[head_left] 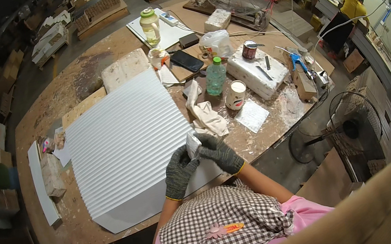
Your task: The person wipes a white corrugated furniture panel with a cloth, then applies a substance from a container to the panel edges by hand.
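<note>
Both my hands wear dark grey knitted gloves with yellow cuffs and meet over the near right edge of a ribbed white panel (126, 139). Between them is a small whitish-grey piece (192, 143), perhaps folded; its exact kind is unclear. My left hand (181, 173) grips its lower side with curled fingers. On its right side, my right hand (218, 153) pinches the same piece. The panel lies flat on the worktable, with a smooth plain strip along its near edge. A crumpled cream cloth (206, 115) lies just beyond my right hand.
Beyond the cloth stand a green plastic bottle (216, 77), a paper cup (236, 95) and an open tin (249, 50) on a white block (261, 76). A black phone (187, 61) lies farther back. Fans stand behind the table (66, 216) and at right.
</note>
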Demonstrator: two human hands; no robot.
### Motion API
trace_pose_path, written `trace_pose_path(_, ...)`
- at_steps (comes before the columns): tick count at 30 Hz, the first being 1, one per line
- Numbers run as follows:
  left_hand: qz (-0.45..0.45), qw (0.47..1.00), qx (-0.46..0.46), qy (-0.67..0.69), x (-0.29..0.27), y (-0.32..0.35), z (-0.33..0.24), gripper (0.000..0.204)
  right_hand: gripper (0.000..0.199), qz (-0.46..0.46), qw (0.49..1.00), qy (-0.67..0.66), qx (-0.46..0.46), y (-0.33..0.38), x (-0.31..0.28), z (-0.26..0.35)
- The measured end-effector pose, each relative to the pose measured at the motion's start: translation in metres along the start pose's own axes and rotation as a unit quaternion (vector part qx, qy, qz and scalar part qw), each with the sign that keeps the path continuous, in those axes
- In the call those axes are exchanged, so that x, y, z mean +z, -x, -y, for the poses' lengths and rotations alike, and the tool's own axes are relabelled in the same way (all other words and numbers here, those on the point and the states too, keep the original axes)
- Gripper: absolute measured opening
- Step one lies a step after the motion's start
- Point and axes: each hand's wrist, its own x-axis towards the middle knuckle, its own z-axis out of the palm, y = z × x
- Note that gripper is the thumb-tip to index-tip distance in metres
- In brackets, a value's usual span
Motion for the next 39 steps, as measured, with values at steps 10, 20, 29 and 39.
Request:
trace_pose_path(10, -0.179, 0.943, 0.122, -0.252, 0.038, -0.033, 0.023, 0.063, 0.081, -0.244, 0.689, 0.668, -0.142, -0.092, -0.211, 0.052)
trace_pose_path(20, -0.258, 0.919, 0.106, -0.28, 0.05, -0.043, 0.018, 0.067, 0.074, -0.221, 0.718, 0.631, -0.193, -0.035, -0.149, 0.126)
trace_pose_path(29, -0.205, 0.91, 0.153, -0.327, 0.055, -0.064, 0.007, 0.062, 0.073, 0.019, 0.759, 0.641, -0.11, 0.009, -0.137, 0.04)
trace_pose_path(39, -0.13, 0.907, 0.163, -0.365, 0.072, -0.087, 0.002, 0.065, 0.035, -0.15, 0.714, 0.68, -0.077, -0.112, -0.232, 0.044)
